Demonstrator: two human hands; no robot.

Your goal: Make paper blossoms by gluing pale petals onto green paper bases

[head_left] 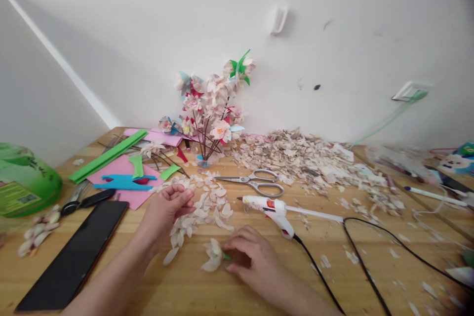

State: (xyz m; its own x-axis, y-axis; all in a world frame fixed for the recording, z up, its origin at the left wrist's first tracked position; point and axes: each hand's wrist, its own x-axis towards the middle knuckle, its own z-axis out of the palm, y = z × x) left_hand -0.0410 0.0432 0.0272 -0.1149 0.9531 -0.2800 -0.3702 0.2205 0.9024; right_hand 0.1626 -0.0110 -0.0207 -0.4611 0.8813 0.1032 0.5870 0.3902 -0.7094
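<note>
My left hand (pixel 168 215) hovers over a loose pile of pale petals (pixel 207 207), thumb and fingertips pinched together; whatever lies between them is hidden. Lower down, my right hand (pixel 255 261) grips a small white petal flower (pixel 212 256) by its green base, the bloom pointing left. Just beyond that hand lies a white hot glue gun (pixel 268 210) with a white stick in its rear, nozzle toward the left. Grey-handled scissors (pixel 255 180) rest behind the petals.
A bunch of handmade flowers (pixel 213 103) stands against the wall beside a heap of dried petals (pixel 296 155). Left are green paper strips (pixel 107 155), pink paper (pixel 114 173), a black phone (pixel 74 256) and a green bottle (pixel 27 180). A black cord (pixel 318 271) crosses the right side.
</note>
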